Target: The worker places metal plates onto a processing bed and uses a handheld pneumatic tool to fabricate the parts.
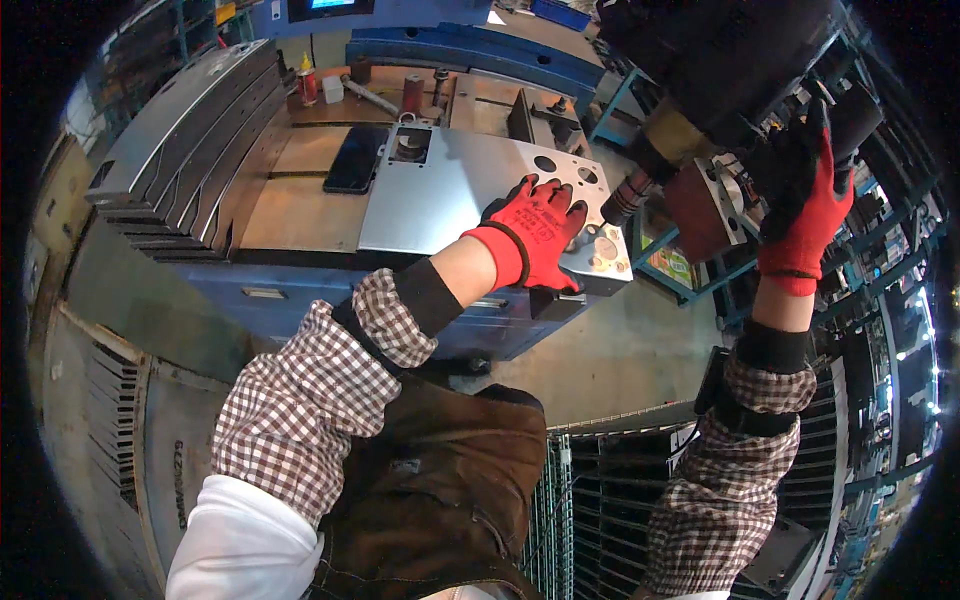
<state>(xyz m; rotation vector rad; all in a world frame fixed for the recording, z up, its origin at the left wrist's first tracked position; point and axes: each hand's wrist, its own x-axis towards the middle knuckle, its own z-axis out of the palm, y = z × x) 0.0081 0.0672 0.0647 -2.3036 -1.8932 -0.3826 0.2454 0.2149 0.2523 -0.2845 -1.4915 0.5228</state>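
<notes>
A flat silver sheet-metal panel (450, 185) with round holes and a square cut-out lies on the worktable. My left hand (530, 230), in a red glove with black fingertips, rests on its right part, fingers spread, thumb by the front edge. Just right of those fingers, a dark spindle with a tool (628, 196) points down at the panel's right end. It belongs to a large black machine head (725, 60). At the far right my right hand (806, 215), in a matching glove, is raised and closed on a black handle (857, 120). Its fingers blend partly into the dark machine.
Bent metal panels (200, 150) stand stacked at the table's left. A black phone (354, 160) lies beside the panel. Behind are a red bottle (307, 85), a reddish cylinder (412, 94) and a metal fixture (545, 120). Blue-green shelving (690, 285) stands at right.
</notes>
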